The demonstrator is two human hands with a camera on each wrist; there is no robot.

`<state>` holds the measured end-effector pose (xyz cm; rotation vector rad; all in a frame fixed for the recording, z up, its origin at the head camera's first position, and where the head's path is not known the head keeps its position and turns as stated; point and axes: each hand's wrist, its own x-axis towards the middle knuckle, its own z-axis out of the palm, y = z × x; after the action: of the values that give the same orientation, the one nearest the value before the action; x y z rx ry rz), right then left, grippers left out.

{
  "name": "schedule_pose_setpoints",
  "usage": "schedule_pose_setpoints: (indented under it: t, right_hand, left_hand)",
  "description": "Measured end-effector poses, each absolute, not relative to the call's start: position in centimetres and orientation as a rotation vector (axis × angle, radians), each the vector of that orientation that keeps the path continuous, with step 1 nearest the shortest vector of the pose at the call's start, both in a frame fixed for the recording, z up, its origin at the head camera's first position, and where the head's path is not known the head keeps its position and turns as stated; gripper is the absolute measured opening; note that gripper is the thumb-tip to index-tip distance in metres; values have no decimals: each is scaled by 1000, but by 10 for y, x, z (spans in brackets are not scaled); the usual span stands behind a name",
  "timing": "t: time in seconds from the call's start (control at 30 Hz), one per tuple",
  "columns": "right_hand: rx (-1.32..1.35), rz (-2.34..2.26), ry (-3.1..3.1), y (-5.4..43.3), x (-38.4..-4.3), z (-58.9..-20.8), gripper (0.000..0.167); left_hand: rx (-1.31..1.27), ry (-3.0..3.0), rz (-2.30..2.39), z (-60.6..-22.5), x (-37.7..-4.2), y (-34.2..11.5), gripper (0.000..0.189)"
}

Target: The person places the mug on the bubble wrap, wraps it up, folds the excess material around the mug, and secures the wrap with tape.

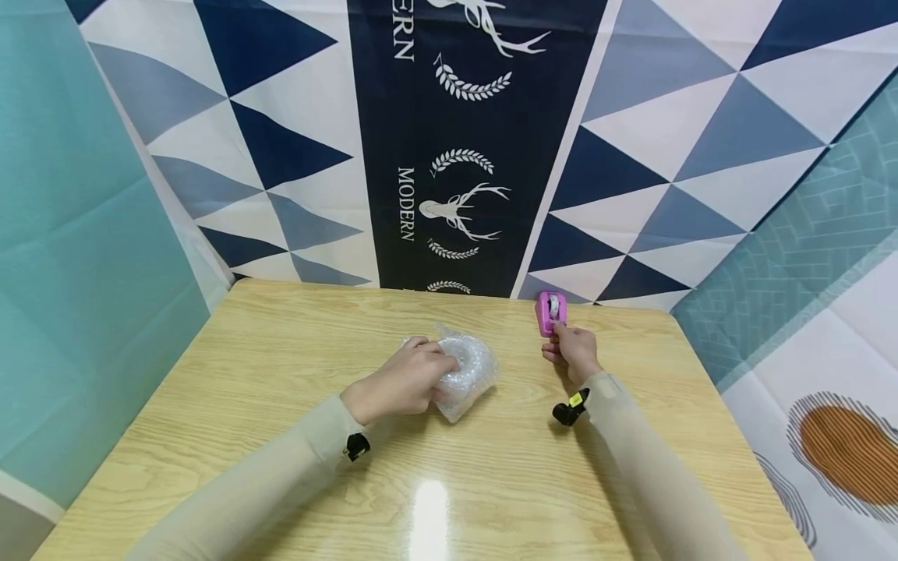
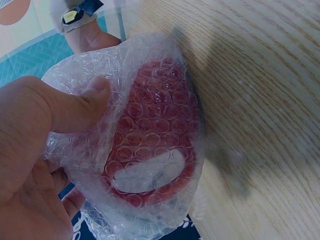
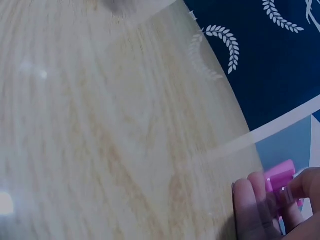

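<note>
My left hand (image 1: 410, 378) grips a bubble-wrapped bundle (image 1: 468, 372) near the middle of the table. Through the clear wrap, the left wrist view reveals a red item with a pale oval patch (image 2: 150, 172); the thumb presses on the wrap and the fingers go round behind it. At the back right stands a pink tape dispenser (image 1: 543, 315) with a tape roll (image 1: 553, 305) in it. My right hand (image 1: 575, 351) is at its front end, where thumb and forefinger pinch the tape's end. The hand partly hides the dispenser in the right wrist view.
The wood-grain table (image 1: 302, 327) ends at a patterned cloth backdrop (image 1: 449, 234) just behind the dispenser. A teal cloth (image 1: 91, 234) hangs on the left, and another patterned cloth (image 1: 807, 335) hangs on the right. Each wrist carries a small black camera.
</note>
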<state>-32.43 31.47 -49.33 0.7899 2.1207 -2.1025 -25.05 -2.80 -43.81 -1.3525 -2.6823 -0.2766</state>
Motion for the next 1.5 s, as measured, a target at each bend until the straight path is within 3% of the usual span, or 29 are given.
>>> schedule_pose_setpoints:
  t: [1.2, 1.5]
  right_hand:
    - [895, -2137, 2020, 304, -326, -489, 21]
    - [739, -2248, 1846, 319, -326, -494, 28]
  left_hand:
    - [-1359, -2667, -297, -440, -249, -30, 46]
    - [-1342, -2692, -283, -441, -251, -31, 47]
